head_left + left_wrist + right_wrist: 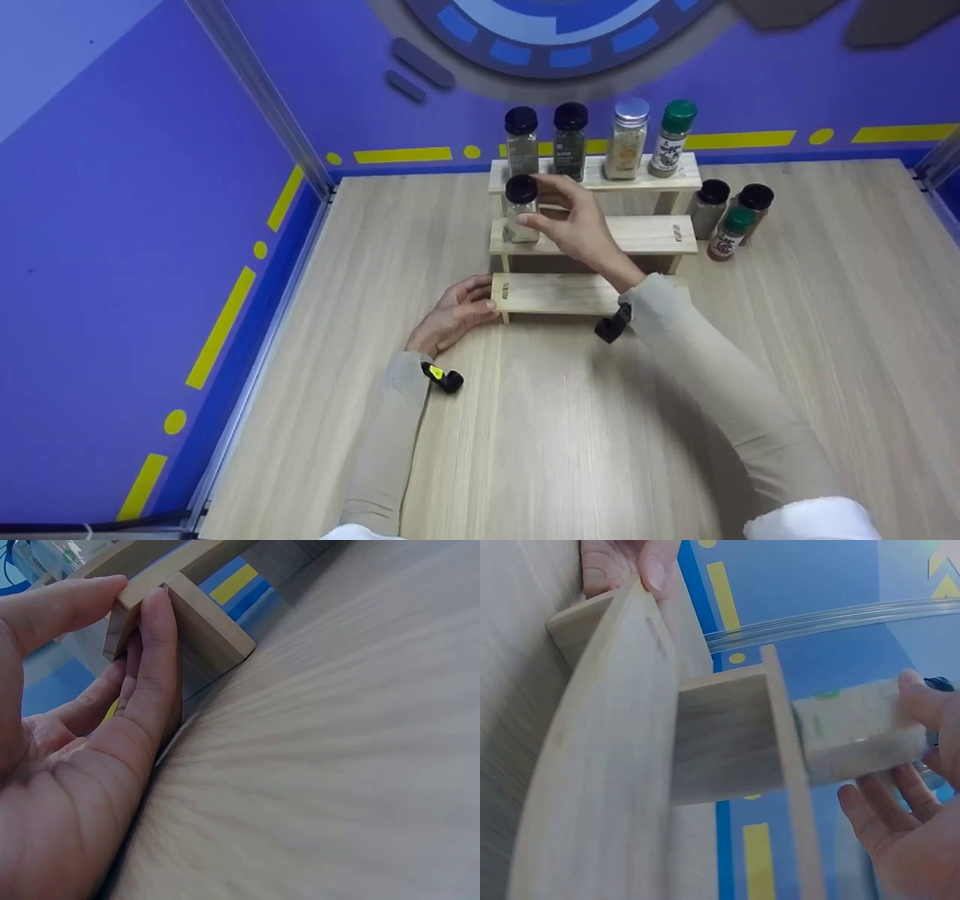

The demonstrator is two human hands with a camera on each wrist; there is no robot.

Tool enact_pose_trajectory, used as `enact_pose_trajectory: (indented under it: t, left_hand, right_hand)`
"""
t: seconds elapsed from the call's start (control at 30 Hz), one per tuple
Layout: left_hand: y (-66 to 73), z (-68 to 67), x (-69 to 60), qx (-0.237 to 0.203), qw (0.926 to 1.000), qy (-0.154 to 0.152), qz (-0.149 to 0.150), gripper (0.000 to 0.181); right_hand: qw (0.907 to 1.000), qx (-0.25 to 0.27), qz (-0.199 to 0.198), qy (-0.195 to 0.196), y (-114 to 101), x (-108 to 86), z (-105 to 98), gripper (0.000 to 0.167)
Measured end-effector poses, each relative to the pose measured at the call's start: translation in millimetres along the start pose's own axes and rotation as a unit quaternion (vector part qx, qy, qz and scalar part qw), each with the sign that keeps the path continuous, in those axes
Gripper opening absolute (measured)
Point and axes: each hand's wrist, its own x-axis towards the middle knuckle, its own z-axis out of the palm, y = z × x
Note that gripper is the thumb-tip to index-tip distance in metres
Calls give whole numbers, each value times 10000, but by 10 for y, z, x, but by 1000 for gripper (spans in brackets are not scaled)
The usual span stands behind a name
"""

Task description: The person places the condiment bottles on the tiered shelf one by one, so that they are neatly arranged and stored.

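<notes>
A three-step wooden spice rack (570, 294) stands on the table. My left hand (454, 313) grips the left end of its lowest step; the left wrist view shows the thumb on top and a finger (157, 637) against the support underneath. My right hand (574, 223) holds a glass spice jar (523, 225) with a black lid, thumb on one side and fingers on the other. The jar is upright at the left end of the middle step. In the right wrist view the jar's base (806, 739) is at the board, seemingly touching it.
On the top step stand two black-lidded jars (570, 146), a silver-lidded jar (627, 142) and a green-lidded bottle (671, 142). Right of the rack, two black-lidded jars (709, 214) and a green-lidded bottle (727, 238) stand on the table. Blue panels (187, 247) border the table left and back.
</notes>
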Motion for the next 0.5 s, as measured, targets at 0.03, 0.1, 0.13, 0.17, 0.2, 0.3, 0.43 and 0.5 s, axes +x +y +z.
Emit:
enact_pose_trajectory:
  t: [0.03,0.1,0.13,0.17,0.2,0.3,0.43,0.5]
  left_hand:
    - [-2,5,5,0,10000,15,-11,65]
    - [-4,13,12,6,10000,47,-37,65]
    - [-4,16,16,28,10000,57,-51,64]
    - [-5,18,20,54,9999,73,-62,64]
    - [-4,20,22,75,9999,87,-72,64]
    - [-4,14,20,149,9998,96,-71,65]
    - [0,2,0,155,9998,88,-81,66]
    - [0,-1,-9,151,9998,93,-84,66]
  right_hand:
    - [10000,5,-7,-2,-27,-6,-27,62]
    - [10000,23,-79,17,-91,-16,-91,61]
    - [9999,47,-126,29,-127,-22,-127,60]
    - [9998,77,-174,44,-164,-30,-167,59]
    - [9997,98,-232,61,-199,-37,-210,57]
    - [9991,119,-402,90,-308,-73,-358,54]
    - [9983,-157,-527,207,-441,-152,-622,53]
    - [9974,-325,-574,287,-499,-197,-775,51]
